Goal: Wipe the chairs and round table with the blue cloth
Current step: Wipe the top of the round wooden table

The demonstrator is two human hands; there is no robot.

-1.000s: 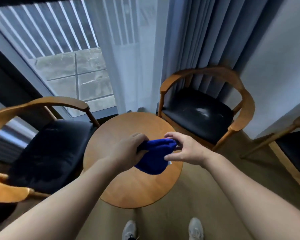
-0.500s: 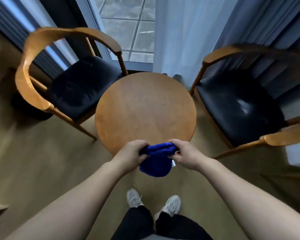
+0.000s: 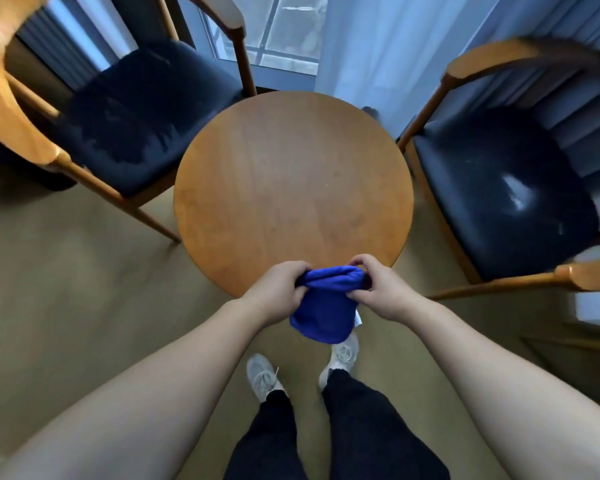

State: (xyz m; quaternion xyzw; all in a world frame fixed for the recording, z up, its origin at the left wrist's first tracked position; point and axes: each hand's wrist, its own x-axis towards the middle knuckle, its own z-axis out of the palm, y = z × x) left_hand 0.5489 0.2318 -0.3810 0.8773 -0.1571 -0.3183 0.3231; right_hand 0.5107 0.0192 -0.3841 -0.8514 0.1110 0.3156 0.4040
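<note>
The blue cloth [image 3: 324,306] hangs bunched between both hands, just in front of the near edge of the round wooden table [image 3: 291,181]. My left hand [image 3: 278,294] grips its left end and my right hand [image 3: 378,289] pinches its right end. A small white tag shows at the cloth's right side. One wooden armchair with a dark fabric seat [image 3: 142,116] stands left of the table. A second armchair with a shiny black seat [image 3: 499,188] stands to the right.
A glass door [image 3: 284,32] and pale blue curtains [image 3: 378,46] lie beyond the table. Tan floor [image 3: 84,289] surrounds the furniture. My feet in pale sneakers [image 3: 264,375] stand just short of the table.
The view has tilted down and swung left, so the table now sits centred between the two chairs. Both hands, still on the cloth, have drawn back from over the tabletop to its near edge.
</note>
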